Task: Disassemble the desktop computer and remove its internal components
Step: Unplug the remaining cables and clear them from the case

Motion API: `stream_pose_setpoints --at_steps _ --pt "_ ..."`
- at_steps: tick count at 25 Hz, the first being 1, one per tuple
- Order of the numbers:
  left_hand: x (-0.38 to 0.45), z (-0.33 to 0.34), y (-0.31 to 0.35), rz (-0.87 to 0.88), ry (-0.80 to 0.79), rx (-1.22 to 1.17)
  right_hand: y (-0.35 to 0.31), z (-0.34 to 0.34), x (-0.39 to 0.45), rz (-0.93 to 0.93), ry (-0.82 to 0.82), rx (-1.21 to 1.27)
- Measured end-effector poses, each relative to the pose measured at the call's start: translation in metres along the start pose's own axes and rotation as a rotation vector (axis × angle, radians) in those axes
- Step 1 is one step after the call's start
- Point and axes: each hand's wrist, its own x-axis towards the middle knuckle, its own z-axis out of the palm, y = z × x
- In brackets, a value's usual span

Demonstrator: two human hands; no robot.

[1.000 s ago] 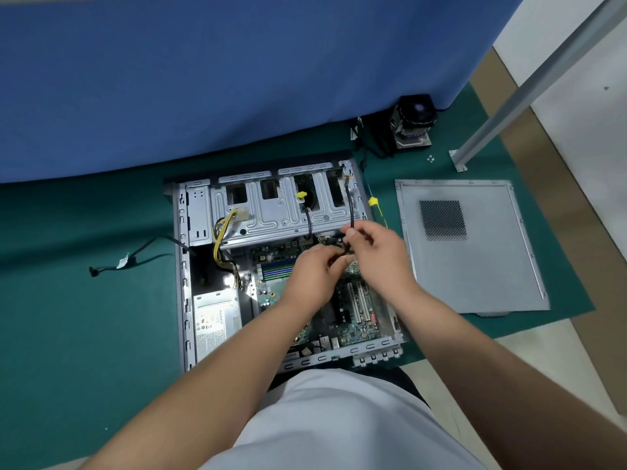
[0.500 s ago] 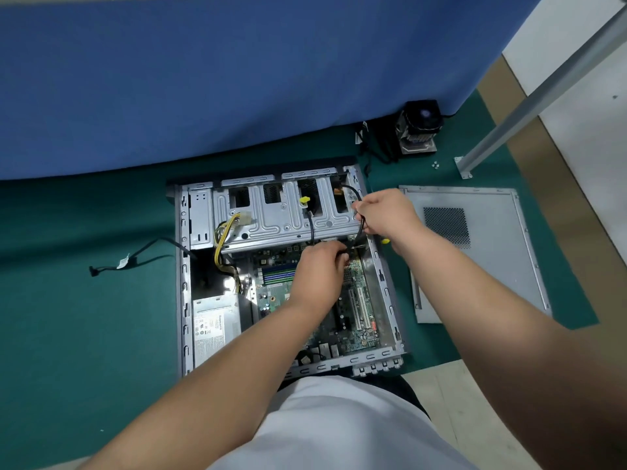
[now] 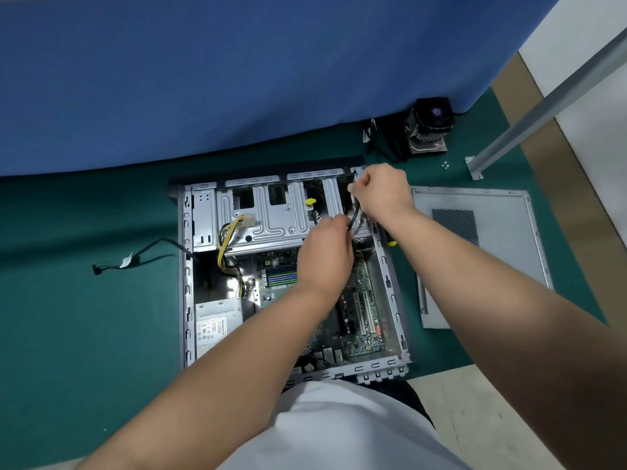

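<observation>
Both hands' grip pinching black cable (image 3: pixel 354 217), open case (image 3: pixel 386 266) on green mat (image 3: pixel 84 334), blue curtain (image 3: pixel 203 79) behind

Both bare forearms reaching forward and away from body, converging toward same spot. Left hand (image 3: pixel 326 254) lying back-up, knuckles toward camera, fingers curling under and pinching thin black cable (image 3: pixel 354 217) at its far edge. Right hand (image 3: pixel 383 191) sitting just beyond and right of left, wrist bending inward, fingers curling into loose fist, gripping same cable higher up. Hands sitting close, nearly touching. Right forearm crossing frame diagonally from lower right; left rising from lower left.
</observation>
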Motion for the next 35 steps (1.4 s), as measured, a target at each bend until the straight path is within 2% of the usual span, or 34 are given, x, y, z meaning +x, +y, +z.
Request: stream_pose_setpoints --at_steps 5,8,18,23,28,35 --pt "0.017 0.002 0.001 0.003 -0.016 0.009 0.023 0.005 -0.019 0.015 -0.074 0.179" --pt "0.018 0.005 0.001 -0.001 -0.020 0.026 0.031 0.012 -0.028 0.030 -0.051 0.200" --pt "0.022 0.009 0.004 -0.050 -0.077 0.112 0.030 0.021 -0.034 -0.011 0.073 0.027" --pt "0.021 0.012 -0.003 0.007 -0.083 0.153 0.023 0.017 -0.017 0.074 0.000 -0.046" --pt "0.020 0.007 -0.010 0.081 -0.106 0.141 0.020 0.014 -0.008 0.076 -0.080 -0.132" --pt "0.012 0.003 -0.024 0.190 -0.181 0.135 0.016 0.016 -0.004 0.201 -0.106 -0.079"
